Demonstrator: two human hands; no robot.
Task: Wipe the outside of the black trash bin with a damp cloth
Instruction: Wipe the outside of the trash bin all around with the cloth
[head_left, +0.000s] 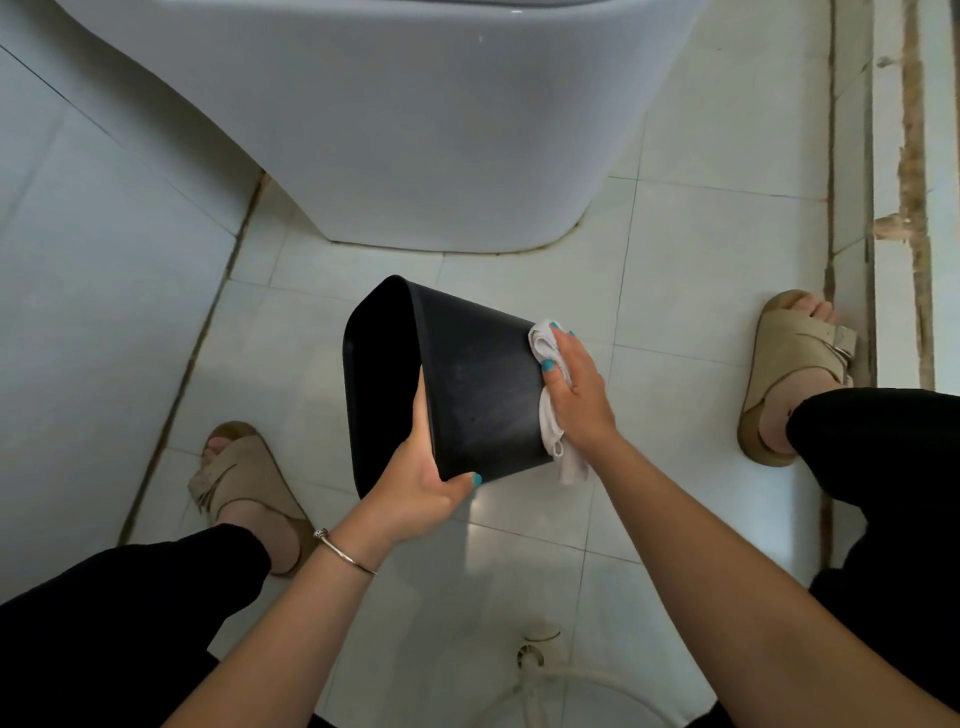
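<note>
The black trash bin (467, 379) is held tipped on its side above the floor, its open mouth facing left. My left hand (421, 483) grips the bin's rim at the lower edge, fingers inside and thumb on the outer wall. My right hand (571, 389) holds a white cloth (550, 421) and presses it against the bin's narrow bottom end on the right. Part of the cloth hangs loose below my wrist.
A white toilet base (415, 156) stands right behind the bin. The floor is of pale tiles (675, 260), with a tiled wall at left and a stained sill (904, 182) at right. My sandalled feet (249, 483) are planted on either side. A floor drain (532, 657) lies near the bottom.
</note>
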